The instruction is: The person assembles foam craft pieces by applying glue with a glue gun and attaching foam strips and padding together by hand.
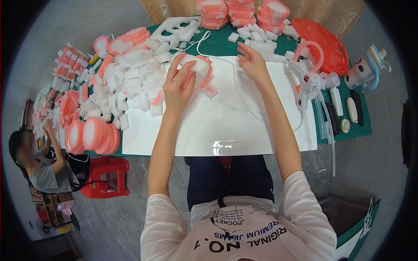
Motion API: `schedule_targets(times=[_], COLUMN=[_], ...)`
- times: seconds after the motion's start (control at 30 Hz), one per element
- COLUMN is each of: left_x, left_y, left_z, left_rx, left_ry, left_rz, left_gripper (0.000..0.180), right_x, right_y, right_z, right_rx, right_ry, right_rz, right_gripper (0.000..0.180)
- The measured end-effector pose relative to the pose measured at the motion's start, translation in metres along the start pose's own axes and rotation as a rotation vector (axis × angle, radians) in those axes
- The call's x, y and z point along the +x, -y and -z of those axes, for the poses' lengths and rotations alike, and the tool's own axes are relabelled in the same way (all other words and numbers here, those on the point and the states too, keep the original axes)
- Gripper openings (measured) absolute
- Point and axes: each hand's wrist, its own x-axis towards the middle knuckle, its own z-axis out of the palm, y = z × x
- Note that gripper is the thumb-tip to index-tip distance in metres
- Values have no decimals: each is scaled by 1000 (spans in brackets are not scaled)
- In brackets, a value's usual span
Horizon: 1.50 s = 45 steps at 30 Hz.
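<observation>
My left hand (179, 87) has its fingers curled against a pink and white foam piece (201, 67) above the white board (226, 117). A pink flap (210, 91) sticks out at the near right of that piece. To the right, my right hand (254, 64) is raised with its fingers apart and nothing in them. Nearest to it are loose white foam blocks (260, 45) at the back. Right of my right forearm, a white glue gun (304, 85) lies on the board's edge, its cord running off below.
White foam scraps (139, 80) pile up at the left, near round pink foam pieces (100, 135). More pink stacks (212, 15) stand at the back. A red plastic bag (324, 43) and a tumbler (361, 71) sit at the right. A person (48, 167) works at the far left.
</observation>
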Motion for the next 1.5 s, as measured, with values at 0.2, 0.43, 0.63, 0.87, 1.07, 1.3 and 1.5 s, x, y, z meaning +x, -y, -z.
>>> schedule_targets(times=[0.2,0.43,0.63,0.87,1.07,1.3,1.5], left_x=[-2,-1,-1,-1,-4,-2,-4], left_y=[0,5,7,3,7,7,7], left_z=[3,6,0,-1,4,-3,1], left_rx=[-41,-50,-80,-105,-107,-117,-80], left_ry=[35,43,-11,-67,0,-32,-48], left_rz=[59,48,-51,-35,33,-50,-3], left_gripper=[32,34,33,30,33,33,32], right_x=[3,36,104,144,122,-35,-61], right_y=[9,55,68,32,81,27,-16], right_z=[8,10,-9,9,30,46,54], right_rx=[-380,-254,-191,-1104,-1169,-865,-923], right_ry=[-33,-43,-89,420,317,49,171], right_rz=[354,401,480,381,577,215,123], right_gripper=[42,20,24,48,31,26,30])
